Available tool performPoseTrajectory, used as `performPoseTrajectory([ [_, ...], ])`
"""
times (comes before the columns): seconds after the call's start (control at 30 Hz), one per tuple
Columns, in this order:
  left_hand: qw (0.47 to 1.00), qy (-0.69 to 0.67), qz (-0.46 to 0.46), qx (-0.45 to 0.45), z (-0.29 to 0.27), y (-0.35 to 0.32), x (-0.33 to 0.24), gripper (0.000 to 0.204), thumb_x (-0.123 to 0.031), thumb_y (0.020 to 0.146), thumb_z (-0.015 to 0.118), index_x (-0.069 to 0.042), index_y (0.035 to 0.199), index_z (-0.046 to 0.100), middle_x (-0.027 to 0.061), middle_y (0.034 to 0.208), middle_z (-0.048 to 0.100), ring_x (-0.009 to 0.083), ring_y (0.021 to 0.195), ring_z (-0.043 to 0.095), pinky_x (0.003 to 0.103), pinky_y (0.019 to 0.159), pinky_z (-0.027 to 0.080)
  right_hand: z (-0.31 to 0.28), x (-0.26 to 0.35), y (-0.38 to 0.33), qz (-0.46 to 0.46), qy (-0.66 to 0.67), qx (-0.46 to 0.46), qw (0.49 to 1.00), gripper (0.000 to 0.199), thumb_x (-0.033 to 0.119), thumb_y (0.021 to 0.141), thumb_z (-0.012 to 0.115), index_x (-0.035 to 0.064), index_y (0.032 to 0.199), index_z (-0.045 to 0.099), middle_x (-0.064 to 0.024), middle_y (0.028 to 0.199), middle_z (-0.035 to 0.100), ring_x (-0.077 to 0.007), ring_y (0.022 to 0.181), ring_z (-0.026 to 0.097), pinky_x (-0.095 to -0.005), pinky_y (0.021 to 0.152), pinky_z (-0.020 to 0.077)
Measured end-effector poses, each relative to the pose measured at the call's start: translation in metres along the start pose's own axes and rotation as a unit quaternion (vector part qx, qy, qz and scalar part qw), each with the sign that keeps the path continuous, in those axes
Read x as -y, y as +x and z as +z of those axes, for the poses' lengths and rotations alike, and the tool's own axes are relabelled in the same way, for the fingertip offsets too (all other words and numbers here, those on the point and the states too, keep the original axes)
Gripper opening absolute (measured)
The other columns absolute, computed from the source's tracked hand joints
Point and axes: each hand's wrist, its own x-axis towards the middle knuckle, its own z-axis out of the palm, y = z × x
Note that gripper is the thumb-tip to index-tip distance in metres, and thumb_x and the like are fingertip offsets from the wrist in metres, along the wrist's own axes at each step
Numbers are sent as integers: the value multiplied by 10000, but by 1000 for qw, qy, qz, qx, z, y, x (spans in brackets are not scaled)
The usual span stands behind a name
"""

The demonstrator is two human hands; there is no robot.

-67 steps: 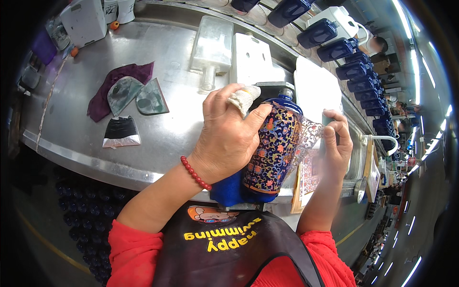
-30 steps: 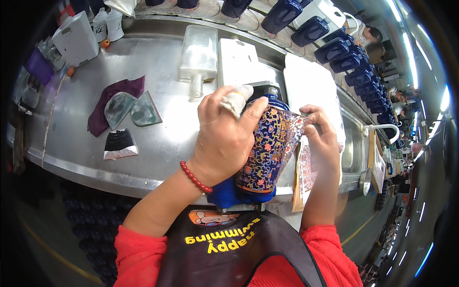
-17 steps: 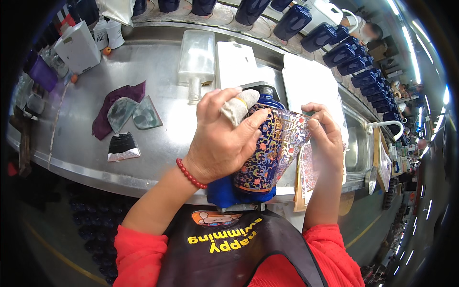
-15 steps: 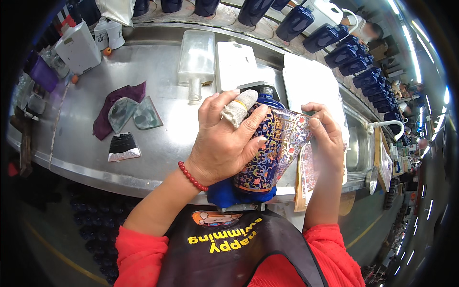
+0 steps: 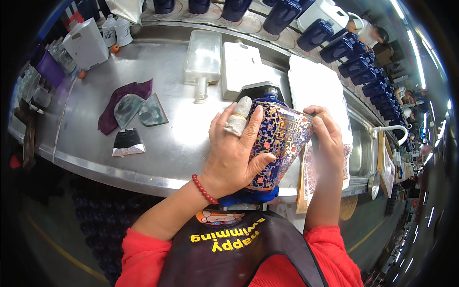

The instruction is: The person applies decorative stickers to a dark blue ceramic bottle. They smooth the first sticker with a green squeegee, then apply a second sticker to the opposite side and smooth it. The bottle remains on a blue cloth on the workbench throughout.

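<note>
While the blue patterned bottle (image 5: 272, 148) leans against the person's apron at the near edge of the steel table (image 5: 158, 148), both hands grip it. Left hand (image 5: 234, 153) lies spread flat over the bottle's left side, fingers pressed to it, one finger wrapped in a white bandage (image 5: 237, 119). Right hand (image 5: 327, 134) closes on the bottle's right side, where a patterned label (image 5: 294, 131) wraps round it. More patterned sheets (image 5: 311, 167) lie just right of the bottle. To the left lie a purple cloth (image 5: 119, 103) and a black packet (image 5: 126, 142). Farther off rest a clear bottle (image 5: 203, 60) on its side and a white box (image 5: 241, 67); dark blue bottles (image 5: 344, 48) line the far edge.
</note>
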Motion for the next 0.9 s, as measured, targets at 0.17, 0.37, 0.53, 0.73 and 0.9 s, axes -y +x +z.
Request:
performPoseTrajectory([
  [0.17,1000,-12,-11,-3,3,-6,-3,838,-613,976,512,5,1533,409,278,1497,423,453,1358,351,588,1144,228,-1,-3,-1,7,9,4,1000,233,106,1017,550,-18,822,584,-112,1172,580,-79,846,520,-240,719,457],
  [0.37,1000,-17,-13,-2,0,-4,-2,833,-608,981,524,-4,1540,392,302,1508,397,454,1377,338,559,1162,206,-2,-5,0,-3,-17,0,1000,232,108,1017,553,-15,822,587,-110,1163,585,-79,830,513,-242,729,446],
  [0.53,1000,-9,-17,-5,-3,4,0,823,-622,982,519,-12,1525,419,315,1499,395,451,1387,325,547,1172,194,-2,-6,0,0,-10,-1,1000,233,107,1014,553,-18,823,597,-109,1161,590,-80,842,509,-244,740,440],
  [0.73,999,29,-23,-5,-3,10,2,819,-634,975,512,5,1484,468,280,1437,462,441,1378,322,567,1159,199,-1,-4,-1,-3,-4,-11,1000,246,110,1014,552,-17,812,612,-110,1164,593,-84,881,510,-246,739,436],
  [0.9,1000,13,-20,-18,0,9,4,837,-633,972,503,33,1477,461,214,1304,566,418,1352,327,595,1132,209,0,-6,-2,-4,-8,-11,1000,252,121,1015,558,-7,806,617,-106,1162,596,-77,867,512,-240,735,436],
])
